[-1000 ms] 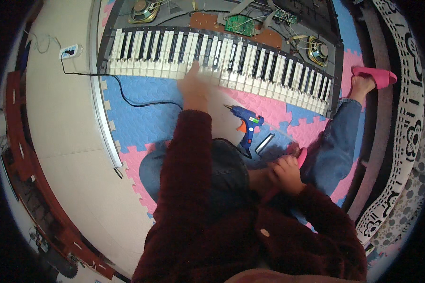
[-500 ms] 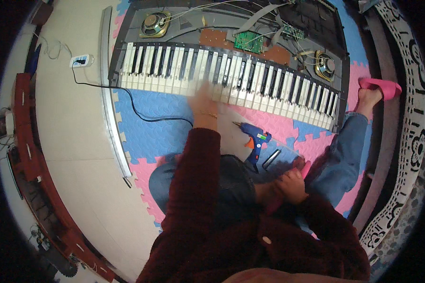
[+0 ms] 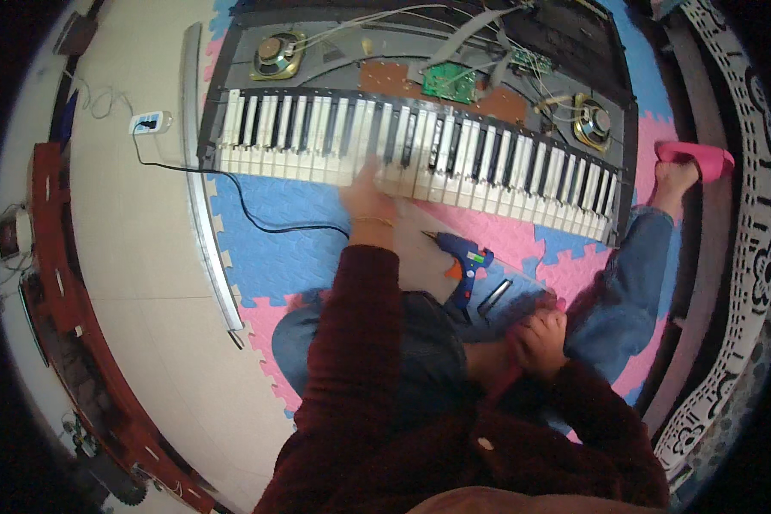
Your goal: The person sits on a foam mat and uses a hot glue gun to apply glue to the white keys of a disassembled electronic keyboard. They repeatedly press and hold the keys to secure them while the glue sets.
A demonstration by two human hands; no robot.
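- The right hand [image 3: 541,338] is nearest, by the bent leg, its fingers bent close together over the bare foot; I cannot tell whether they grip it.
- One narrow black-and-silver tool [image 3: 495,297] lies slantwise on the foam mat [image 3: 274,201], top end leaning right.
- One blue glue gun [image 3: 469,264] lies just left of it, nozzle pointing up-left toward the keys.
- The left hand [image 3: 368,199] reaches the front edge of the white keys; its fingers are blurred, so I cannot tell how far open they are or whether they press.
- One keyboard [image 3: 424,146] lies across the mat ahead, its long axis running left to right, the right end slanting nearer; the key fronts face the person.
- Behind the keys, the open casing [image 3: 330,58] holds two round speakers [image 3: 276,56], one toward each end, and two green circuit boards [image 3: 450,83] between them.
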